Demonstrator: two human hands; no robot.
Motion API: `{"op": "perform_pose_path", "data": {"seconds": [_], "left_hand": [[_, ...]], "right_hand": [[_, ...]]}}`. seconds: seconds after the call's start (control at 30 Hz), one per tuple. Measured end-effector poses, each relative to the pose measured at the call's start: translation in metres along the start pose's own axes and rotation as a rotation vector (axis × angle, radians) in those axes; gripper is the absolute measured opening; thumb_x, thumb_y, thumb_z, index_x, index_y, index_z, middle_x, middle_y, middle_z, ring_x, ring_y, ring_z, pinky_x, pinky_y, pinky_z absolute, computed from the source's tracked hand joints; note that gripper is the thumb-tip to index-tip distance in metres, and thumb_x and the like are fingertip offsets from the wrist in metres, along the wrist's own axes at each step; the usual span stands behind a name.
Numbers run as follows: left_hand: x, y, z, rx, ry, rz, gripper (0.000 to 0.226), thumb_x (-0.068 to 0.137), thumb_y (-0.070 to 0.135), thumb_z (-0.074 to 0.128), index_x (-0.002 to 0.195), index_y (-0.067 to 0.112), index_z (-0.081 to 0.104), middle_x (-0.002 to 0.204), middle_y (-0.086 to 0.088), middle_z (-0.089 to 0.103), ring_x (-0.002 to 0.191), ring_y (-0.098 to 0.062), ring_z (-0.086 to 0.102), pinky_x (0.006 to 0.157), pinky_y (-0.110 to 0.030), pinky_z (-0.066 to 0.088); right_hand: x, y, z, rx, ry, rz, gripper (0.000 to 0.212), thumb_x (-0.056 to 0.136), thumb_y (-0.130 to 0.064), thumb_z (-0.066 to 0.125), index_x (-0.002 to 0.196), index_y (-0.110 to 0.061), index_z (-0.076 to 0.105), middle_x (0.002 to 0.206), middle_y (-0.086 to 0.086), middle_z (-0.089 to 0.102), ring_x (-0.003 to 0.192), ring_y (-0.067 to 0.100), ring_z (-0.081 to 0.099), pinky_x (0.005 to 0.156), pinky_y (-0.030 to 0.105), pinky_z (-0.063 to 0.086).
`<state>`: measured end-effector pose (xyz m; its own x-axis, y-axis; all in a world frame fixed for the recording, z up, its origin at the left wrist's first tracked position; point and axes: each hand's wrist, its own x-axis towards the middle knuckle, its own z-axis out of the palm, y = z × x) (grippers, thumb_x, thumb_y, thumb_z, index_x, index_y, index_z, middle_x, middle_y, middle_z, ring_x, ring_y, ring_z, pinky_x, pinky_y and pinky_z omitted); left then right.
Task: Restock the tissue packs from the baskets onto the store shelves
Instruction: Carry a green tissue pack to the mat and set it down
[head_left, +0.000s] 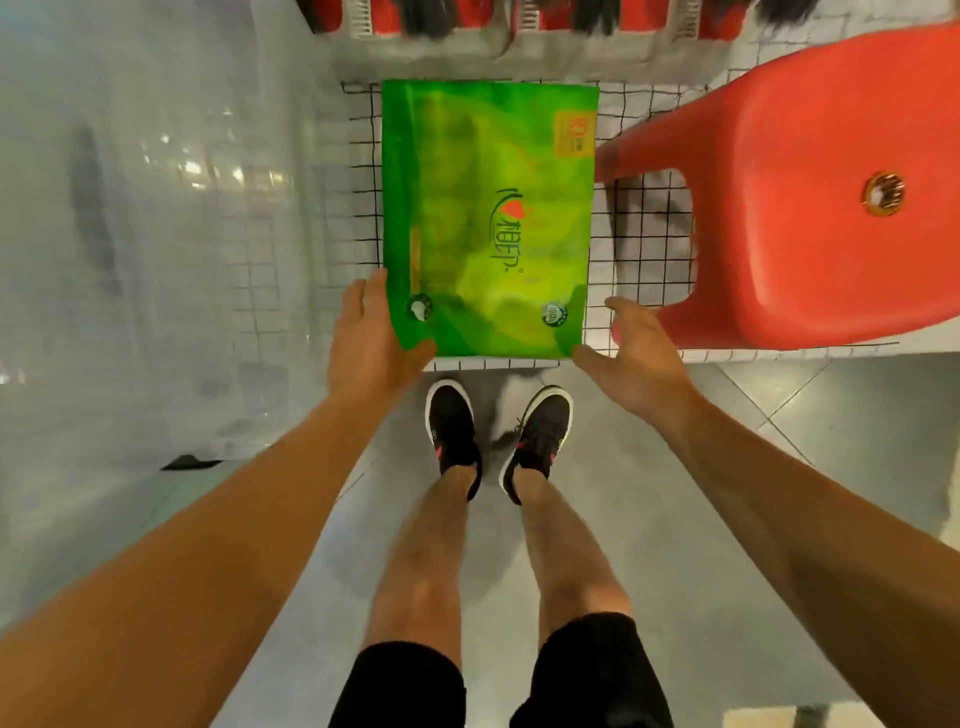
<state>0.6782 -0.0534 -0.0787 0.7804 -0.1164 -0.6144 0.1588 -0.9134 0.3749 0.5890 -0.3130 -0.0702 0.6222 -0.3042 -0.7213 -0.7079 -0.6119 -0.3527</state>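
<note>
A large green tissue pack (488, 218) lies flat in a black wire basket (647, 270) on the floor in front of my feet. My left hand (366, 338) touches the pack's near left corner, with straight fingers along its left side and the thumb against its near edge. My right hand (631, 353) hovers at the near right corner, fingers spread and loosely bent. Its thumb tip is at the corner, and I cannot tell whether it touches. The pack rests in the basket.
A red plastic stool (810, 208) stands right beside the basket and overlaps its right side. A low shelf with red items (467, 21) runs along the top. A glossy pale panel (156, 208) fills the left. My shoes (498, 436) stand on grey floor tiles.
</note>
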Motion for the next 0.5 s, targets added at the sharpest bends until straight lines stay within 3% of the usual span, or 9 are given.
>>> {"op": "perform_pose_path", "data": {"seconds": [0.13, 0.2, 0.27, 0.3, 0.37, 0.43, 0.5], "left_hand": [[0.042, -0.029, 0.036, -0.148, 0.001, -0.125, 0.105, 0.079, 0.031, 0.081, 0.156, 0.016, 0.011, 0.157, -0.014, 0.023, 0.141, -0.029, 0.031, 0.109, -0.04, 0.034], [0.058, -0.039, 0.055, -0.234, -0.024, -0.155, 0.112, 0.074, 0.034, 0.085, 0.156, 0.02, 0.011, 0.155, -0.011, 0.029, 0.139, -0.028, 0.035, 0.11, -0.04, 0.035], [0.069, -0.044, 0.069, -0.327, -0.034, -0.171, 0.118, 0.067, 0.035, 0.089, 0.155, 0.025, 0.011, 0.149, -0.003, 0.04, 0.132, -0.024, 0.045, 0.108, -0.042, 0.042], [0.072, -0.045, 0.075, -0.363, -0.034, -0.188, 0.12, 0.066, 0.033, 0.09, 0.155, 0.028, 0.009, 0.146, 0.0, 0.044, 0.128, -0.024, 0.049, 0.105, -0.042, 0.045], [0.073, -0.042, 0.082, -0.403, -0.015, -0.221, 0.12, 0.068, 0.026, 0.089, 0.155, 0.029, 0.007, 0.144, 0.003, 0.047, 0.123, -0.022, 0.052, 0.1, -0.036, 0.047], [0.071, -0.039, 0.084, -0.427, 0.025, -0.219, 0.115, 0.07, 0.023, 0.088, 0.155, 0.028, 0.01, 0.14, 0.005, 0.05, 0.12, -0.019, 0.052, 0.095, -0.029, 0.046], [0.066, -0.037, 0.081, -0.463, 0.045, -0.216, 0.112, 0.07, 0.021, 0.088, 0.155, 0.029, 0.014, 0.139, 0.007, 0.05, 0.119, -0.016, 0.052, 0.095, -0.028, 0.047]], "right_hand": [[0.049, 0.015, 0.042, 0.244, -0.002, 0.111, 0.079, 0.086, -0.035, 0.074, 0.15, -0.014, 0.032, 0.149, 0.006, 0.041, 0.135, 0.024, 0.043, 0.112, 0.039, 0.037], [0.068, 0.02, 0.059, 0.408, 0.007, 0.142, 0.08, 0.086, -0.03, 0.077, 0.149, -0.014, 0.031, 0.133, -0.004, 0.05, 0.123, 0.019, 0.052, 0.105, 0.037, 0.045], [0.085, 0.024, 0.074, 0.548, 0.015, 0.155, 0.074, 0.086, -0.024, 0.076, 0.146, -0.016, 0.033, 0.113, -0.015, 0.054, 0.11, 0.012, 0.059, 0.087, 0.017, 0.051], [0.093, 0.025, 0.079, 0.6, -0.001, 0.16, 0.068, 0.088, -0.022, 0.074, 0.143, -0.018, 0.035, 0.107, -0.018, 0.054, 0.101, 0.005, 0.06, 0.074, 0.005, 0.048], [0.1, 0.024, 0.087, 0.693, -0.047, 0.158, 0.063, 0.091, -0.022, 0.071, 0.142, -0.023, 0.034, 0.106, -0.018, 0.053, 0.087, -0.011, 0.051, 0.056, -0.003, 0.039], [0.101, 0.024, 0.09, 0.766, -0.061, 0.165, 0.061, 0.09, -0.023, 0.072, 0.14, -0.026, 0.038, 0.11, -0.016, 0.057, 0.087, -0.011, 0.053, 0.06, 0.0, 0.042], [0.099, 0.026, 0.082, 0.85, -0.051, 0.197, 0.046, 0.087, -0.023, 0.075, 0.127, -0.028, 0.051, 0.113, -0.01, 0.066, 0.097, 0.004, 0.065, 0.075, 0.017, 0.054]]}}
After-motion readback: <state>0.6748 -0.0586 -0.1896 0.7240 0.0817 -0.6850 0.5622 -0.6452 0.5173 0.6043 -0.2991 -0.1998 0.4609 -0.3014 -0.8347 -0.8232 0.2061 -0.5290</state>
